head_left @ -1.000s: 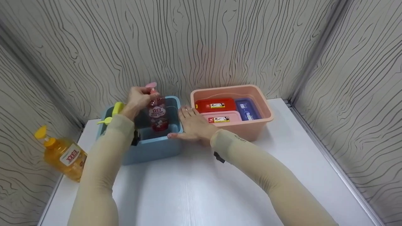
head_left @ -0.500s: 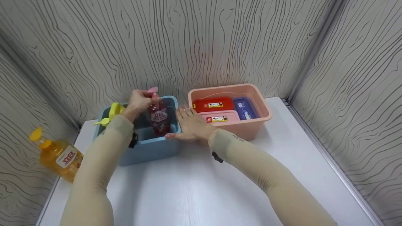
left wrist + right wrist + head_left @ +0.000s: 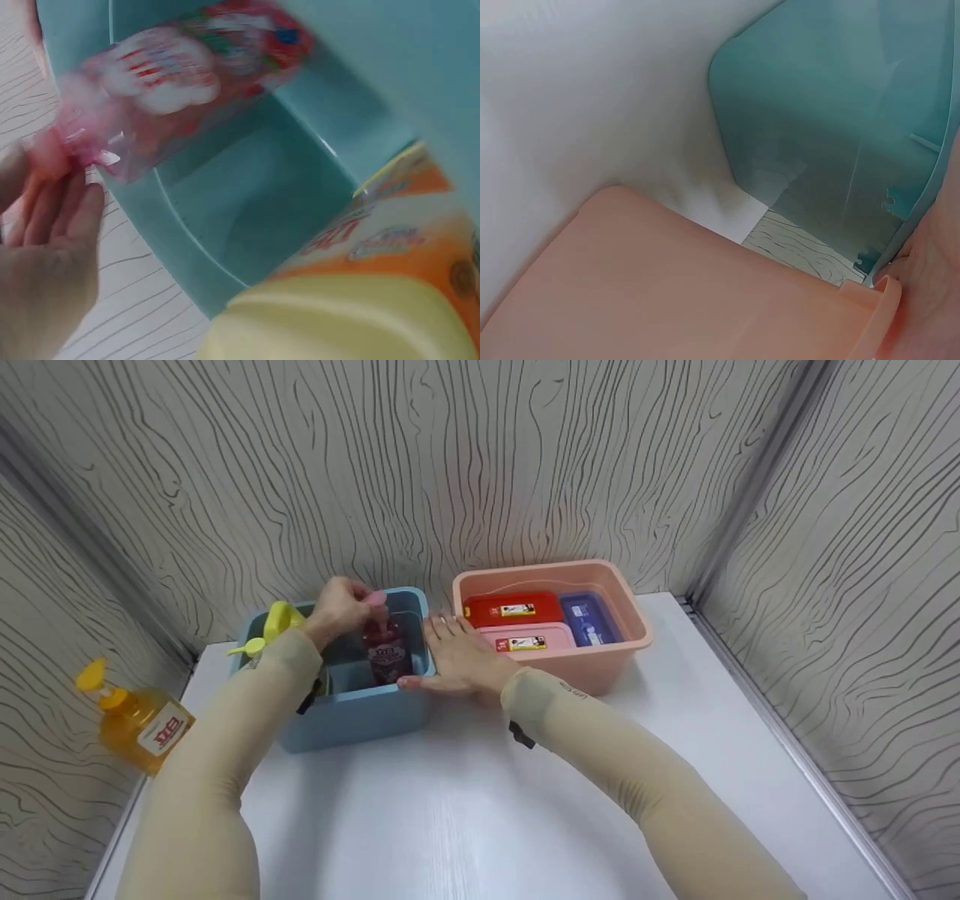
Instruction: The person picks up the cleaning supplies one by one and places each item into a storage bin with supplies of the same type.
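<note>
Sharing the blue bin [image 3: 352, 725]: red bottle [image 3: 388, 655], yellow bottle [image 3: 281, 617].

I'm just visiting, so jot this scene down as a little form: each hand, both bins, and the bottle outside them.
Left hand: grips the red bottle near its top
Right hand: fingers straight, at the right rim of the blue bin
Blue bin contents: red bottle, at least one yellow container
Pink bin: red box, pink box, blue box
Outside the bins: orange bottle, left of the blue bin, partly hidden by the left sleeve
</note>
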The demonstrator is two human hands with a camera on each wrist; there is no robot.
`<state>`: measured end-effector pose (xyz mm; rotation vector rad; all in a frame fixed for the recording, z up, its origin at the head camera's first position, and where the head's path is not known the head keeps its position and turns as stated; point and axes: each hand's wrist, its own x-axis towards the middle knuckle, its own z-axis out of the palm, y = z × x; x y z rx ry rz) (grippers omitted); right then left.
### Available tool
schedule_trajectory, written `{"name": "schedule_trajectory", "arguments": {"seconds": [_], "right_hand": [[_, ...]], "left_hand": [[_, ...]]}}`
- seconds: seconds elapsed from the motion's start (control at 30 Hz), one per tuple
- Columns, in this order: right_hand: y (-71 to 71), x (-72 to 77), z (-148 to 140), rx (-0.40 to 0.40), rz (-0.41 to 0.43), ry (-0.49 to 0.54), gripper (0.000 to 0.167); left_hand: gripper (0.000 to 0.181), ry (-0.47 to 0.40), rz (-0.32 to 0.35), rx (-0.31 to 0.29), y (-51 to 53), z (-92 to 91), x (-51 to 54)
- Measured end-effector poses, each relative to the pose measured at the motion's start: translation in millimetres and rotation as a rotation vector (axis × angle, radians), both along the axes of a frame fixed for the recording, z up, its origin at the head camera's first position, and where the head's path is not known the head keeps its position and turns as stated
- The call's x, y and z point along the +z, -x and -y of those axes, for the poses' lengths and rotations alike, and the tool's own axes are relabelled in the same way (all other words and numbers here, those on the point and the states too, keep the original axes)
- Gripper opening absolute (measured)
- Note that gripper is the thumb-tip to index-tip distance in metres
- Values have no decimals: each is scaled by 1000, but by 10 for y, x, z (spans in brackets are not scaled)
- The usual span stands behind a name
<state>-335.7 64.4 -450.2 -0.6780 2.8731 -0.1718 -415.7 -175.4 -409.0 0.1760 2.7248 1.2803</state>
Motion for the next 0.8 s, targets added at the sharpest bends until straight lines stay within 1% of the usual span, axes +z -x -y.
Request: {"name": "schedule_trajectory", "arguments": {"seconds": [0.1, 0.3, 0.43, 0.63, 0.8], "right_hand": [[1, 0, -6, 2, 3, 13, 134], [8, -2, -11, 9, 6, 7, 133], [28, -1, -10, 8, -8, 2, 133], [35, -19, -14, 10, -3, 6, 133], [13, -17, -15, 9, 1, 13, 133]], "left_hand": [[21, 35, -8, -18, 17, 5, -10], [20, 34, 17, -13, 9, 24, -23], [18, 30, -3, -18, -15, 32, -18], [21, 74, -38, -39, -28, 30, -9], [27, 106, -35, -47, -45, 20, 13]]}}
